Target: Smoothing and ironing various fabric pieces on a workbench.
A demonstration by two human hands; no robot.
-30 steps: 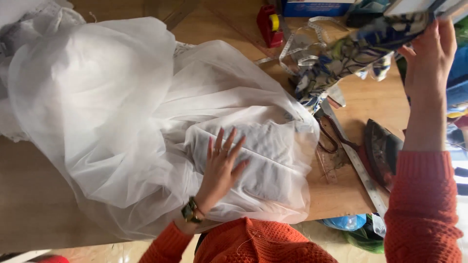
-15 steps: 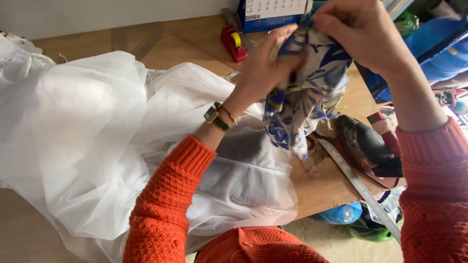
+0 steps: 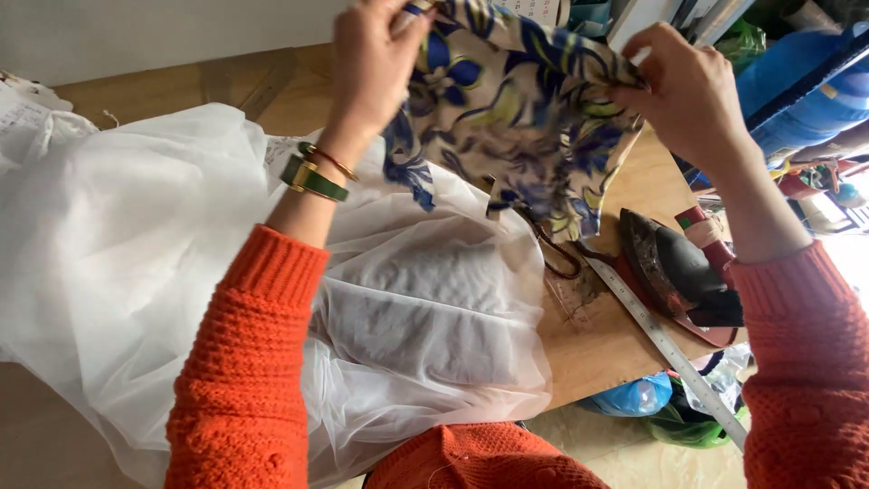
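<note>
From the head camera, looking down, two hands hold up a piece of flowery cloth (image 3: 520, 109). The cloth is cream with blue and yellow flowers. It hangs in the air at about 12 o'clock in the picture, above the desk (image 3: 606, 349) and not touching it.

The left hand (image 3: 376, 63) is at 11 o'clock. Its fingers are pinched tight on the top left edge of the cloth. On that wrist sit a green watch band (image 3: 312, 178) and a thin bangle (image 3: 328, 159). The right hand (image 3: 683, 95) is at 1 o'clock. Its fingers are pinched tight on the top right edge of the cloth. Both arms wear orange knit sleeves (image 3: 244, 362).

Under the hands lies a big heap of thin white fabric (image 3: 118, 244). It covers most of the desk from 9 o'clock to the middle, and you can see through it a bit.

At 3 o'clock an old dark iron (image 3: 674, 272) rests tipped on its side on the wooden desk. A long metal ruler (image 3: 665, 349) lies just beside it, slanting toward 5 o'clock, with its end past the desk edge. Under the desk edge at 5 o'clock are blue and green plastic bags (image 3: 652, 407).
</note>
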